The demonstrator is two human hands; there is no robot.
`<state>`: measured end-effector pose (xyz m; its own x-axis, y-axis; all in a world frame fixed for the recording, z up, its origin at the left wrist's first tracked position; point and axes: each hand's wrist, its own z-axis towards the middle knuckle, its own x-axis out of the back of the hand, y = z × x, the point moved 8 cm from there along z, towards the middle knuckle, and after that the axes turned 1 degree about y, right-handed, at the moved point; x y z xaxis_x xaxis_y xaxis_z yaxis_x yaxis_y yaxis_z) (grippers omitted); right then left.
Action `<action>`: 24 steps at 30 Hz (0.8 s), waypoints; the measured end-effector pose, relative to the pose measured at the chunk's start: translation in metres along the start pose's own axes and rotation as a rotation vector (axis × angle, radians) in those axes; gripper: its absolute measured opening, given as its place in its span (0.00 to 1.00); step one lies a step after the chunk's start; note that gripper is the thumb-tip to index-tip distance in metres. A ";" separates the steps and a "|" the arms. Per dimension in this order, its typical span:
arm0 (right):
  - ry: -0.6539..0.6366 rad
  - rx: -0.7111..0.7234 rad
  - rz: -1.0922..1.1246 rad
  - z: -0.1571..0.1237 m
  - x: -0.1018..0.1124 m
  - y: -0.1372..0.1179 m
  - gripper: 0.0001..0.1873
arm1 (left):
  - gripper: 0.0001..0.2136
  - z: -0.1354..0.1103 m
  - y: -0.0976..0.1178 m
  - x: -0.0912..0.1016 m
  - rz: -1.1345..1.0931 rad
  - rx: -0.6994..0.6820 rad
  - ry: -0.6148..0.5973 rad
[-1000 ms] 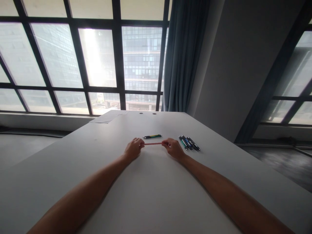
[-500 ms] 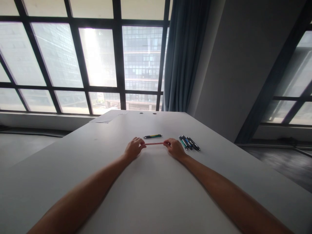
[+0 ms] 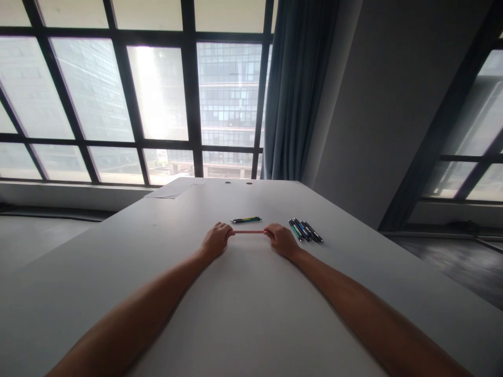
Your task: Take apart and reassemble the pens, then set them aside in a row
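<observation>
A thin pink band runs straight and nearly level between my two hands, low over the white table. My left hand pinches its left end with fingers closed. At the other end, the fingers of my right hand are closed on it too. Just beyond the band lie pens with green, yellow and black parts, close together; I cannot tell how many. Right beside my right hand, several pens with black, blue and green parts lie side by side at a slant.
Sheets of paper lie at the table's far left edge. Two dark round spots mark the far end. Behind the table stand a large window and a blue-grey curtain, with a slanted grey pillar to the right.
The fingers of my left hand have closed more tightly round the band's end. The band looks slightly straighter and more level. The pens have not moved.
</observation>
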<state>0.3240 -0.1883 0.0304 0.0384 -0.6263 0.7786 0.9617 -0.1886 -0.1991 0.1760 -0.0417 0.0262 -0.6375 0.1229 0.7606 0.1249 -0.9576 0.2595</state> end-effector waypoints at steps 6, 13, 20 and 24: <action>0.055 0.109 0.002 0.001 0.004 -0.007 0.10 | 0.12 0.001 0.000 -0.004 0.013 0.007 -0.031; 0.105 0.149 0.028 0.000 0.008 -0.008 0.12 | 0.11 0.000 -0.005 -0.008 0.043 0.041 -0.098; 0.075 0.056 0.165 0.002 0.009 -0.021 0.10 | 0.11 -0.001 0.035 0.002 0.138 -0.167 -0.054; 0.029 0.023 0.258 0.001 0.005 -0.032 0.09 | 0.10 -0.001 0.041 -0.003 0.114 -0.133 -0.082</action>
<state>0.2933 -0.1848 0.0410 0.2753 -0.6730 0.6865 0.9272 -0.0027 -0.3745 0.1820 -0.0821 0.0340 -0.5600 0.0277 0.8280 0.0877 -0.9918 0.0925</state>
